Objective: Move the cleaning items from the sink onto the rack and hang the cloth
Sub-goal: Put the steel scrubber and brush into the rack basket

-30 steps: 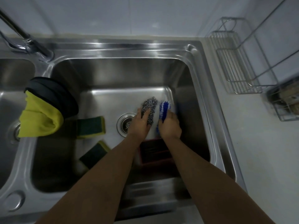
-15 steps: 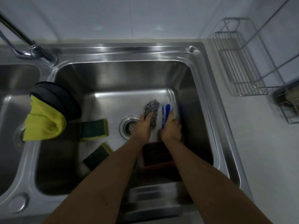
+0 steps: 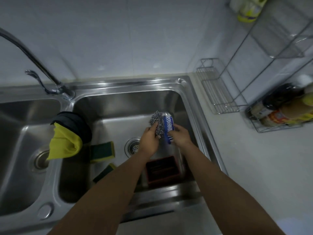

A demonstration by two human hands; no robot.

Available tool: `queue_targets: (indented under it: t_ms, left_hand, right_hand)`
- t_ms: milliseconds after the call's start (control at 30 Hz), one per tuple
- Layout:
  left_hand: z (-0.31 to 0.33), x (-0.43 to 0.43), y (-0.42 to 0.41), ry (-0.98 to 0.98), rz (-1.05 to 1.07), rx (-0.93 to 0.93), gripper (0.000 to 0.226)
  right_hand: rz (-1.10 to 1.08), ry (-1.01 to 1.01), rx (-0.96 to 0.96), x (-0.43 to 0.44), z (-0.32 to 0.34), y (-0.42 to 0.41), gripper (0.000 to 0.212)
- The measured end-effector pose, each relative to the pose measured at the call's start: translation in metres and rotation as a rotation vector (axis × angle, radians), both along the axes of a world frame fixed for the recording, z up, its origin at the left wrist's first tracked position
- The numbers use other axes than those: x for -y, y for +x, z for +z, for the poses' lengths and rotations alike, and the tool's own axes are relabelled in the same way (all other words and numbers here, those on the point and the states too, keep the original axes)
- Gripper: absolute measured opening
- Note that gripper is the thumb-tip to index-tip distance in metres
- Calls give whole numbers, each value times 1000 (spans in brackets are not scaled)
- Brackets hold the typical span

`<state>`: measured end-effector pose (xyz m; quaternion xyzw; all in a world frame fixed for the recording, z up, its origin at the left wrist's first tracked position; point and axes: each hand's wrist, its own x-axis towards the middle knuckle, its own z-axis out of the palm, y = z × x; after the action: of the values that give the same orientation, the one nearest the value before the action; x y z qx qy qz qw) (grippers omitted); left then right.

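Left grip: your left hand (image 3: 149, 141) has its fingers curled round the steel wool scourer (image 3: 156, 120), held up over the right sink basin (image 3: 128, 85).
Right grip: your right hand (image 3: 181, 137) is wrapped round the blue scrub brush (image 3: 168, 128), just beside the scourer.
Step in hand: by my reading, carrying both to the wire rack (image 3: 218, 95), which stands on the surface (image 3: 254, 167) right of the sink.
Doing it well: raise both clear of the basin rim before you swing right. Hold firm, since wet steel wool probably drips. Set the brush flat on the lowest shelf and the scourer beside it, not stacked.
Waiting in the basin: green-and-yellow sponges (image 3: 101, 151) left of the drain, and a red-brown tray (image 3: 162, 168) between your forearms.
Cloth: the yellow cloth (image 3: 65, 145) lies draped over the divider, against a dark cloth (image 3: 74, 121), and is not yet hung.
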<state>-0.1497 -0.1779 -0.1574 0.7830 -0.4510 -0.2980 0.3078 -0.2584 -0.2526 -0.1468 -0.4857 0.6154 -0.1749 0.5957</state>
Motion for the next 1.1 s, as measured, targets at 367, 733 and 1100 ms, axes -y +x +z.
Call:
queue_targets:
  t_ms: [367, 733, 1100]
  left_hand:
    - [157, 6, 1, -360, -70, 49, 62]
    - [303, 48, -40, -721, -135, 128, 66]
    - [343, 123, -131, -711, -193, 41, 78]
  right_hand:
    - [-67, -364, 295, -22, 170, -22, 61]
    - [-43, -702, 436, 10, 316, -67, 60]
    - [-33, -711, 281, 78, 369, -164, 48]
